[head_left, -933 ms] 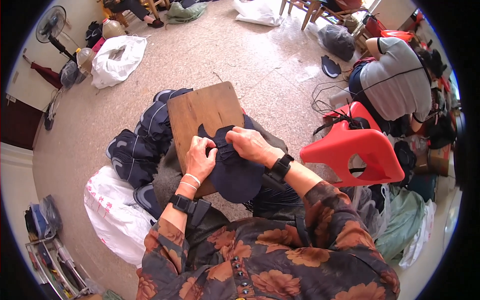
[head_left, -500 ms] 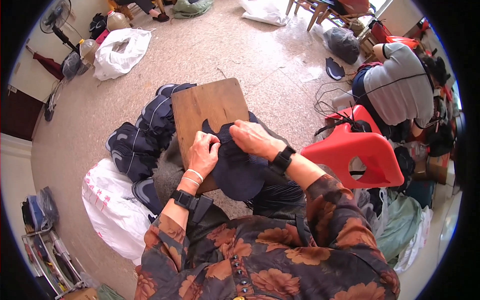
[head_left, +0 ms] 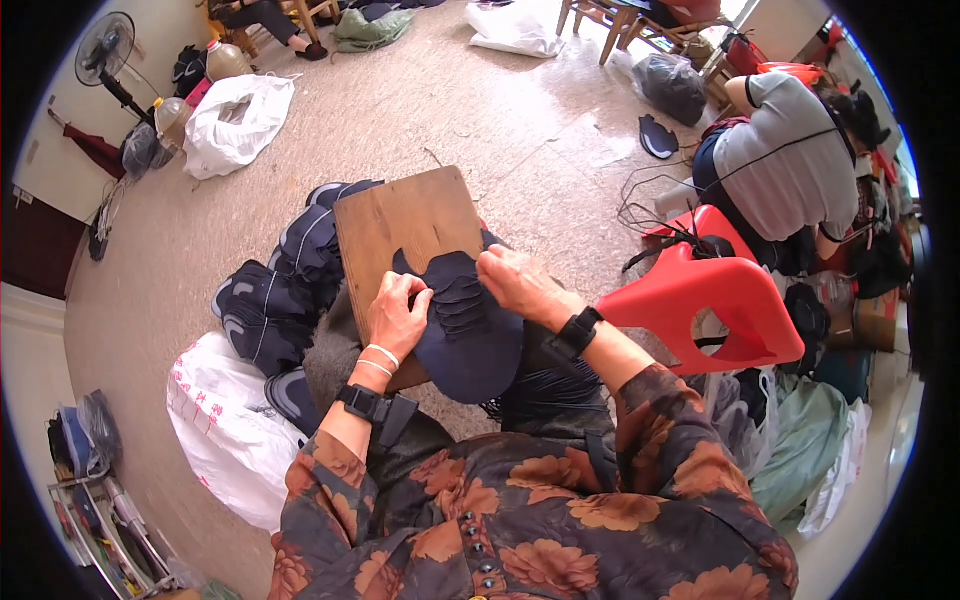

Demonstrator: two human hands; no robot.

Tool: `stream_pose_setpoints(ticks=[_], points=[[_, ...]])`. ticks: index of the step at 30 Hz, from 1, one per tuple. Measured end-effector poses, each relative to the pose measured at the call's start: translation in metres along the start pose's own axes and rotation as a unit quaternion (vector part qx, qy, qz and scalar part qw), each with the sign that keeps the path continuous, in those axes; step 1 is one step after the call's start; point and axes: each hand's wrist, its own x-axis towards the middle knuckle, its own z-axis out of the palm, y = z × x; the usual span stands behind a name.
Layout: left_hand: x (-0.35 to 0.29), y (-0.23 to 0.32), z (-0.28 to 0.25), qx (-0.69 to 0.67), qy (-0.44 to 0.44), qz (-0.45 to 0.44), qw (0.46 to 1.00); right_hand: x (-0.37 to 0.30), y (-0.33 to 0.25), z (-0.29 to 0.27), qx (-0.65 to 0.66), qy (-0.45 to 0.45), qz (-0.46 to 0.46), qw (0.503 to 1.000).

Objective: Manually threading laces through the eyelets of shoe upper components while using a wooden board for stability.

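Note:
A navy fabric shoe upper lies spread over a wooden board across my lap, its rounded end toward me. Raised folds or lacing loops run up its middle. My left hand is at the upper's left edge, thumb and forefinger pinched together there. Over the right edge, my right hand has its fingers closed; whether a thin lace is in them is too small to tell. Beside the upper, a bundle of thin black cords hangs across my right thigh.
Tied bundles of dark shoe uppers and a white sack lie to my left. At right are a red plastic stool with black cords on it, a bent-over person in grey, and a green bag.
My right hand has shifted slightly outward from the upper's middle, which now shows its row of folds. My left hand keeps its pinch. The whole view has tilted a little.

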Motion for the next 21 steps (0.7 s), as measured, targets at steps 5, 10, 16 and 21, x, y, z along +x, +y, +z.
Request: stream_pose_setpoints(ticks=[5, 10, 16, 21], points=[[0.001, 0.037, 0.001, -0.045, 0.08, 0.117, 0.989, -0.003, -0.023, 0.0, 0.058, 0.033, -0.046, 0.997], [0.002, 0.043, 0.002, -0.21, -0.058, 0.013, 0.976, -0.008, -0.038, 0.0, 0.07, 0.036, -0.043, 0.996], [-0.003, 0.036, 0.005, -0.168, -0.065, 0.047, 0.983, -0.021, -0.041, 0.013, 0.158, 0.086, 0.023, 0.983], [-0.006, 0.036, 0.005, -0.142, 0.004, 0.065, 0.988, -0.028, -0.039, 0.01, 0.388, 0.069, 0.215, 0.893]])
